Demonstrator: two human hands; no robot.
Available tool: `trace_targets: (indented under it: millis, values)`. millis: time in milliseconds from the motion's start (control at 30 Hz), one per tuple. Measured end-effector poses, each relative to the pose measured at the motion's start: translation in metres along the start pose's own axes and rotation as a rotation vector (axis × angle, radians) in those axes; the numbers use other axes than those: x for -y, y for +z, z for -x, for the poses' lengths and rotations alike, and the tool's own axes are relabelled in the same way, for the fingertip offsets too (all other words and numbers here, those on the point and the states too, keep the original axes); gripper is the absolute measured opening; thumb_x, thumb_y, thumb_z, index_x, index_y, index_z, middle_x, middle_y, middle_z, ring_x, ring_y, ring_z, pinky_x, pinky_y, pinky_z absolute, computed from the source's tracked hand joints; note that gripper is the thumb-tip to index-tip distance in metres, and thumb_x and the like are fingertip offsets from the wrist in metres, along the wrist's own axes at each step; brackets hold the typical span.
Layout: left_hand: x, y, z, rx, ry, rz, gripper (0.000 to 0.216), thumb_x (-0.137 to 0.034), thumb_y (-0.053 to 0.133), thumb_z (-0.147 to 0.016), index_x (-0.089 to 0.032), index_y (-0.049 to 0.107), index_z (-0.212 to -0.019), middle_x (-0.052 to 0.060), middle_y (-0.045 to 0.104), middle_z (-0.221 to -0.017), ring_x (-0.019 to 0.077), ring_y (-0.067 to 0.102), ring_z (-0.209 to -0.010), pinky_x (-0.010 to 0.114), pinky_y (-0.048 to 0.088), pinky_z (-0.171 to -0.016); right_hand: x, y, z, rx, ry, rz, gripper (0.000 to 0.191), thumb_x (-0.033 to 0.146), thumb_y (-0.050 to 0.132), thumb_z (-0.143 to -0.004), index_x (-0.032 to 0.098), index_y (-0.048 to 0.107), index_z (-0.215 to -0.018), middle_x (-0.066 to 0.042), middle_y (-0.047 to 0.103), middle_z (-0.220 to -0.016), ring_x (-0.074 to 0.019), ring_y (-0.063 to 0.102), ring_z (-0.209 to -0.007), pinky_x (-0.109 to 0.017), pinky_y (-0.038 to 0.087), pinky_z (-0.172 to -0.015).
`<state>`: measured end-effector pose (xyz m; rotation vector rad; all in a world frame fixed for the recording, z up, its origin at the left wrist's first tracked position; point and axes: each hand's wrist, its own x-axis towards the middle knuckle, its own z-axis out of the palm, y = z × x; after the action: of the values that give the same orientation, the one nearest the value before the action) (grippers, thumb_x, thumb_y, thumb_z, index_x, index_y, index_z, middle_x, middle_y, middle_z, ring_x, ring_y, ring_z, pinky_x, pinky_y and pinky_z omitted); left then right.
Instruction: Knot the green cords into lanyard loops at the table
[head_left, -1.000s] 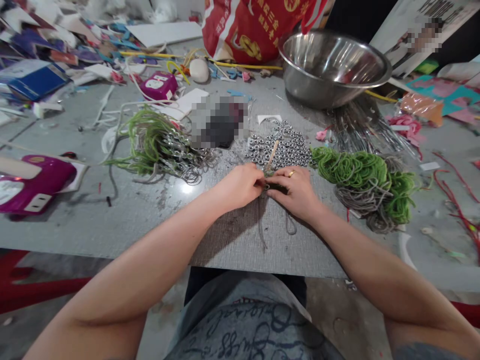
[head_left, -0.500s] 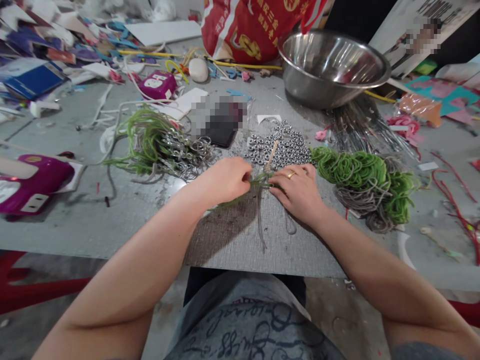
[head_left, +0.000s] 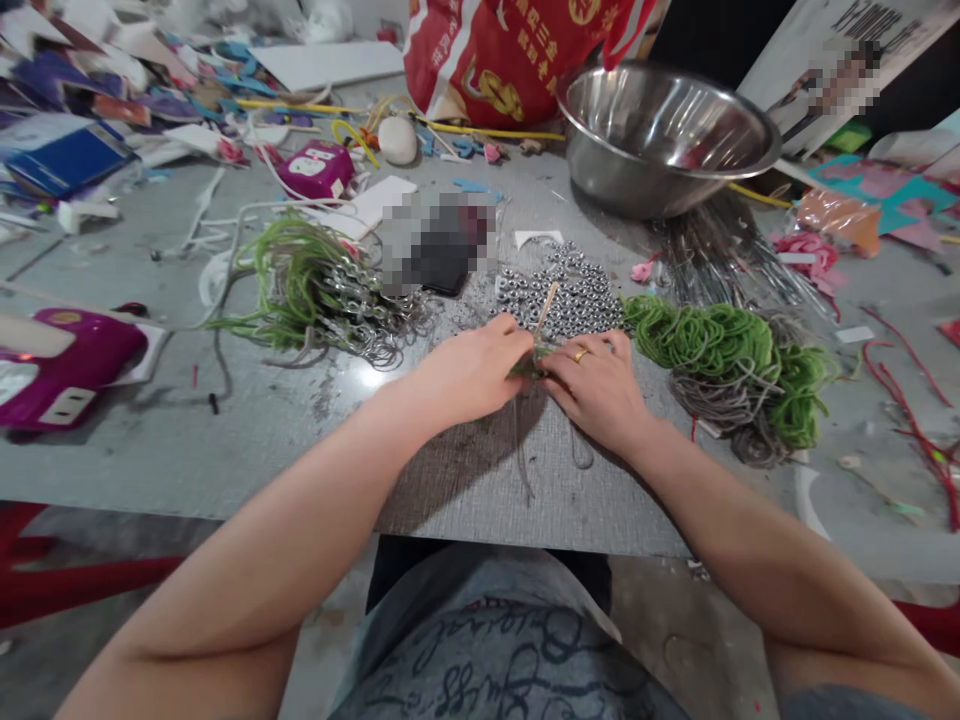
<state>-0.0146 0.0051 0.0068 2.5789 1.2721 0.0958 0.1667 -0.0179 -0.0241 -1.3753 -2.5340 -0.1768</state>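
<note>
My left hand (head_left: 487, 368) is closed on a green cord (head_left: 527, 368) at the middle of the table. Close beside it, my right hand (head_left: 600, 378), with a ring on one finger, pinches the same cord. A thin wooden stick (head_left: 547, 305) pokes up between the hands; its lower end is hidden. Grey cord ends (head_left: 521, 455) hang down onto the table below. Just beyond the fingers lie many small silvery metal beads (head_left: 559, 290). Green and grey cord bundles (head_left: 720, 340) rest to the right, and finished-looking cords with metal rings (head_left: 330, 290) to the left.
A steel bowl (head_left: 667, 140) stands at the back right beside a red bag (head_left: 495, 60). Purple power sockets (head_left: 75, 365) sit at the left with a white cable. A dark phone (head_left: 442, 260) lies behind the beads. Scraps (head_left: 135, 80) cover the back left.
My left hand has moved right, close to my right hand, and the green cord stretched between them is now mostly hidden. The right hand has stayed in place.
</note>
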Motion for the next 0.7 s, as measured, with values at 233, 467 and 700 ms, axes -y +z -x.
trace_targets:
  millis: [233,467,700]
  values:
    - [0.004,0.018,-0.009,0.013,0.069,0.025,0.022,-0.022,0.043,-0.087,-0.016,0.065,-0.086,0.006,0.057,-0.086,0.0165,0.059,-0.075,0.028,0.044,-0.067,-0.002,0.001,0.002,-0.007,0.042,-0.118,0.019,0.028,0.057,-0.084,0.021,0.063,-0.101,-0.004,0.069,-0.094,-0.0219,0.054,-0.092,-0.036,0.026,-0.081]
    - [0.008,0.011,-0.011,0.05,0.136,-0.007,0.026,-0.016,0.045,-0.084,-0.017,0.07,-0.082,0.005,0.061,-0.077,0.0156,0.059,-0.073,0.028,0.044,-0.069,-0.018,0.003,0.008,-0.015,0.069,-0.225,0.021,0.032,0.057,-0.081,0.021,0.064,-0.098,-0.006,0.066,-0.097,-0.0237,0.055,-0.096,-0.038,0.032,-0.082]
    - [0.008,0.011,-0.009,0.063,0.147,-0.037,0.033,-0.01,0.04,-0.081,-0.019,0.069,-0.095,0.005,0.065,-0.081,0.0169,0.061,-0.078,0.028,0.045,-0.071,-0.013,0.002,0.007,-0.022,0.032,-0.241,0.022,0.027,0.051,-0.084,0.024,0.066,-0.099,-0.006,0.064,-0.098,-0.0229,0.054,-0.096,-0.04,0.034,-0.084]
